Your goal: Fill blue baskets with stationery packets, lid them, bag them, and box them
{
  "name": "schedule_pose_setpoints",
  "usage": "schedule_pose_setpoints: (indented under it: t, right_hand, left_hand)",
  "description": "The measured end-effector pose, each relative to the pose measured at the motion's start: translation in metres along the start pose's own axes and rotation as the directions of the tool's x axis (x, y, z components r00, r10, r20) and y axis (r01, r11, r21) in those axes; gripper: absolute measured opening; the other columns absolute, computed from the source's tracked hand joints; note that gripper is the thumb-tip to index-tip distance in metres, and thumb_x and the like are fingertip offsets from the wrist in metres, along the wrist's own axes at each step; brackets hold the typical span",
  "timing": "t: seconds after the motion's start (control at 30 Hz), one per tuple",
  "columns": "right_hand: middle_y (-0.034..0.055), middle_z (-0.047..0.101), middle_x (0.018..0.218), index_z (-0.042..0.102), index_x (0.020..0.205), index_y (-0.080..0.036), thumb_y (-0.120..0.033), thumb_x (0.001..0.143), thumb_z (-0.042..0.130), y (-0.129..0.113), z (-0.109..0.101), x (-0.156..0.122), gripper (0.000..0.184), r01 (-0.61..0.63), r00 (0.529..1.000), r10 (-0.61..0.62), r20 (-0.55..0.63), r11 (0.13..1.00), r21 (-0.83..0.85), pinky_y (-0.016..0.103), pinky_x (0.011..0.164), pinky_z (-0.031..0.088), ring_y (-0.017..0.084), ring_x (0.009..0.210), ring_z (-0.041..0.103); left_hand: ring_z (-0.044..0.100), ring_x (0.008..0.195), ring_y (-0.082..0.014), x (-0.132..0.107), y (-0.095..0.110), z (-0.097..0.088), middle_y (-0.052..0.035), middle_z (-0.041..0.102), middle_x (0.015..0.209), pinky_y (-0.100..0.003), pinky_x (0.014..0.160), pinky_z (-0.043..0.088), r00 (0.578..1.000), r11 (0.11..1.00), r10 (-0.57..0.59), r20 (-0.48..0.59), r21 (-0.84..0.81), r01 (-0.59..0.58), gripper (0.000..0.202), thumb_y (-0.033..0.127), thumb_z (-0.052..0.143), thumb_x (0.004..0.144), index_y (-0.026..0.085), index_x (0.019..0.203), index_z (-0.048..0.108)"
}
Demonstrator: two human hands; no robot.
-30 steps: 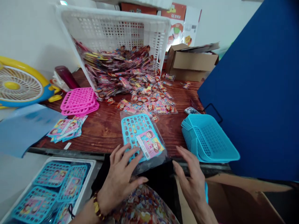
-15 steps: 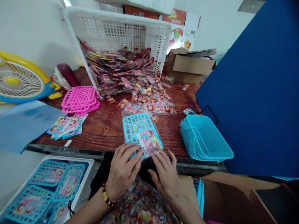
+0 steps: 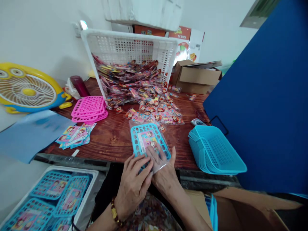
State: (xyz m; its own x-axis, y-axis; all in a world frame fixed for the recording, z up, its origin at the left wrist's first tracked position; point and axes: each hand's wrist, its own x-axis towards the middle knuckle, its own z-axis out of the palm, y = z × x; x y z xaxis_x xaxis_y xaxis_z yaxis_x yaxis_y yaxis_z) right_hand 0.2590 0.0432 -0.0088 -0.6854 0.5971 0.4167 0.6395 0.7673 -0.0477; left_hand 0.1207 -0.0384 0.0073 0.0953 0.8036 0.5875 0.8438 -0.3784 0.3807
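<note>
A small blue plastic basket with a pink card, sealed in a clear bag [image 3: 147, 140], lies at the near edge of the wooden table [image 3: 113, 138]. My left hand [image 3: 135, 183] presses its fingers flat on the bag's near end. Palm up, my right hand [image 3: 163, 166] lies under the bag's near flap, and the plastic covers its spread fingers. A tilted white crate [image 3: 131, 51] at the back spills a pile of small pink packets [image 3: 149, 106] toward the bagged basket.
A stack of blue baskets [image 3: 216, 150] sits at the right, a stack of pink ones [image 3: 89, 108] and loose cards [image 3: 74, 134] at the left. A white tray [image 3: 95, 175] of bagged baskets is at lower left. Yellow fan [image 3: 26, 91], cardboard boxes [image 3: 196, 75], blue panel [image 3: 264, 96].
Both hands closed in on the bag's near end. The right hand went from beside the bag to under its flap, palm up. The bagged basket turned slightly.
</note>
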Motion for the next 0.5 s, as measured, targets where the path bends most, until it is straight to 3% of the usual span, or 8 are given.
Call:
schedule_pose_setpoints:
  t: [0.13, 0.2, 0.3, 0.33, 0.37, 0.4, 0.47, 0.5]
  right_hand:
    - [0.0060, 0.052, 0.144, 0.050, 0.138, -0.024, -0.030, 0.093, 0.051, 0.004, -0.023, -0.013, 0.046, 0.064, 0.998, -0.065, 0.011, 0.996, 0.053, 0.064, 0.109, -0.020, 0.031, 0.142, 0.032]
    - [0.0027, 0.061, 0.134, 0.057, 0.129, -0.026, -0.027, 0.091, 0.055, 0.007, -0.042, -0.033, 0.038, 0.128, 0.992, -0.125, -0.029, 0.985, 0.113, 0.064, 0.112, -0.015, 0.030, 0.135, 0.042]
    - [-0.0023, 0.075, 0.101, 0.066, 0.104, -0.025, -0.017, 0.086, 0.059, 0.017, -0.069, -0.059, 0.022, 0.235, 0.965, -0.188, -0.183, 0.929, 0.287, 0.059, 0.118, 0.005, 0.022, 0.105, 0.065]
    - [-0.0025, 0.075, 0.095, 0.066, 0.100, -0.025, -0.014, 0.085, 0.057, 0.022, -0.075, -0.062, 0.020, 0.204, 0.966, -0.129, -0.226, 0.915, 0.349, 0.056, 0.117, 0.014, 0.019, 0.098, 0.067]
    - [-0.0013, 0.074, 0.095, 0.066, 0.099, -0.024, -0.014, 0.086, 0.055, 0.026, -0.077, -0.061, 0.020, 0.120, 0.967, -0.013, -0.255, 0.904, 0.410, 0.054, 0.115, 0.022, 0.019, 0.095, 0.068]
    - [0.0013, 0.073, 0.101, 0.066, 0.102, -0.024, -0.016, 0.088, 0.054, 0.030, -0.076, -0.057, 0.021, -0.007, 0.955, 0.145, -0.259, 0.883, 0.469, 0.052, 0.112, 0.030, 0.019, 0.098, 0.067]
    - [0.0085, 0.066, 0.122, 0.063, 0.117, -0.022, -0.029, 0.091, 0.052, 0.035, -0.060, -0.042, 0.029, -0.293, 0.870, 0.459, -0.179, 0.774, 0.562, 0.050, 0.108, 0.037, 0.024, 0.116, 0.059]
    - [0.0115, 0.061, 0.130, 0.059, 0.125, -0.020, -0.038, 0.091, 0.052, 0.036, -0.048, -0.035, 0.039, -0.407, 0.816, 0.568, -0.106, 0.695, 0.592, 0.050, 0.107, 0.039, 0.027, 0.123, 0.054]
  left_hand:
    - [0.048, 0.125, -0.0258, -0.005, -0.002, -0.007, -0.0112, 0.058, 0.131, -0.052, 0.110, 0.033, 0.999, 0.999, 0.003, 0.042, -0.044, -0.001, 0.046, 0.027, 0.058, 0.090, 0.020, 0.135, 0.050]
    - [0.047, 0.127, -0.0274, -0.012, -0.006, -0.016, -0.0104, 0.057, 0.134, -0.055, 0.113, 0.027, 0.997, 0.995, -0.002, 0.073, -0.095, 0.009, 0.050, 0.037, 0.057, 0.091, 0.023, 0.138, 0.049]
    - [0.052, 0.122, -0.0236, -0.017, -0.017, -0.025, -0.0055, 0.062, 0.127, -0.049, 0.113, 0.030, 0.976, 0.949, -0.219, 0.011, -0.228, 0.216, 0.036, 0.034, 0.051, 0.094, 0.029, 0.129, 0.057]
    - [0.054, 0.120, -0.0224, -0.015, -0.022, -0.026, -0.0049, 0.063, 0.124, -0.046, 0.111, 0.033, 0.929, 0.888, -0.369, -0.024, -0.302, 0.345, 0.031, 0.034, 0.050, 0.094, 0.029, 0.123, 0.061]
    - [0.055, 0.118, -0.0218, -0.011, -0.029, -0.025, -0.0051, 0.064, 0.123, -0.043, 0.109, 0.036, 0.842, 0.783, -0.537, -0.048, -0.400, 0.476, 0.028, 0.035, 0.051, 0.094, 0.028, 0.118, 0.063]
    - [0.055, 0.119, -0.0222, -0.005, -0.036, -0.022, -0.0059, 0.063, 0.123, -0.042, 0.108, 0.037, 0.724, 0.633, -0.689, -0.033, -0.513, 0.579, 0.028, 0.039, 0.054, 0.092, 0.026, 0.115, 0.064]
    - [0.051, 0.126, -0.0247, 0.011, -0.049, -0.013, -0.0079, 0.060, 0.131, -0.042, 0.110, 0.036, 0.501, 0.276, -0.860, 0.096, -0.739, 0.614, 0.041, 0.048, 0.062, 0.084, 0.023, 0.117, 0.061]
    - [0.048, 0.129, -0.0258, 0.020, -0.054, -0.008, -0.0086, 0.056, 0.137, -0.043, 0.111, 0.035, 0.452, 0.118, -0.871, 0.194, -0.809, 0.575, 0.047, 0.050, 0.065, 0.081, 0.023, 0.119, 0.059]
